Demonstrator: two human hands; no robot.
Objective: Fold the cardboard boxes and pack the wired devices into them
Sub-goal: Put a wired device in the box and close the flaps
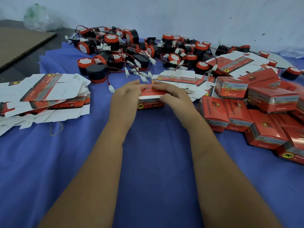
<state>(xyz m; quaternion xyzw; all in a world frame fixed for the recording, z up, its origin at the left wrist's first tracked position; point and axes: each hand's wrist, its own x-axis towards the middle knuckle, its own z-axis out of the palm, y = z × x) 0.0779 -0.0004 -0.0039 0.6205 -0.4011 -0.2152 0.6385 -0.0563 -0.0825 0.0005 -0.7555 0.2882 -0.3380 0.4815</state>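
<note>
Both hands meet on one small red carton: the left hand holds its left end with fingers laid over the top, and the right hand presses the top panel from the other side, fingers fairly straight across the lid. The carton stands on the blue cloth surface between them, its white lid edge showing — the closing flap looks nearly down. Whether a device is already inside cannot be told.

Just beyond the fingertips lies a loose heap of red-and-black wired buzzers with white connectors trailing toward the hands. Left of the left hand sits a stack of flat, unfolded box blanks; right of the right hand, a pile of finished closed boxes.

The step in hand appears to be shutting this carton. Next, I judge, the tuck flap needs seating fully — firm pressure along the front edge without crushing the panel — then the box goes to the pile on the right.
</note>
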